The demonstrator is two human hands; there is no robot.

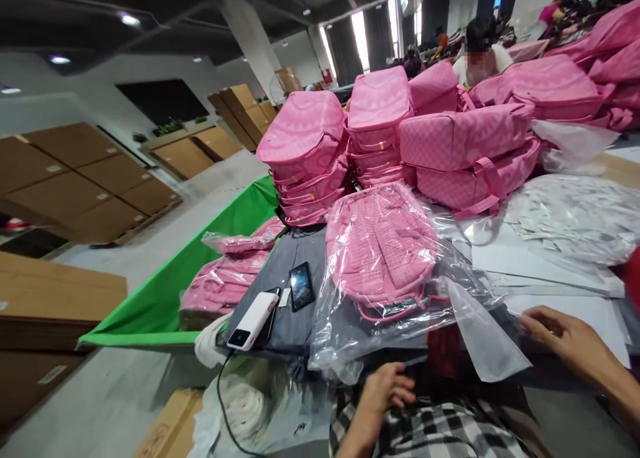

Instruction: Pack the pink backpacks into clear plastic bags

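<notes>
A pink backpack (383, 245) lies in a clear plastic bag (327, 341) on the dark-covered table, its straps facing up. My left hand (384, 390) hovers just below the bag's near edge, slightly blurred, fingers loosely bent and apart with nothing visible in them. At the table's front right, my right hand (567, 341) has its fingers partly stretched out and seems to hold nothing. Between the two hands, a frosted plastic flap (487, 335) hangs over the table edge. White sheets (560, 305) lie just beyond my right hand.
Stacks of pink backpacks (305, 128) line the back of the table. At left are a phone (301, 286), a white power bank (254, 319) with a cable, and a green-walled bin (150, 308) of bagged backpacks. A plastic bag of white pieces (575, 211) sits right. A person (483, 55) is behind.
</notes>
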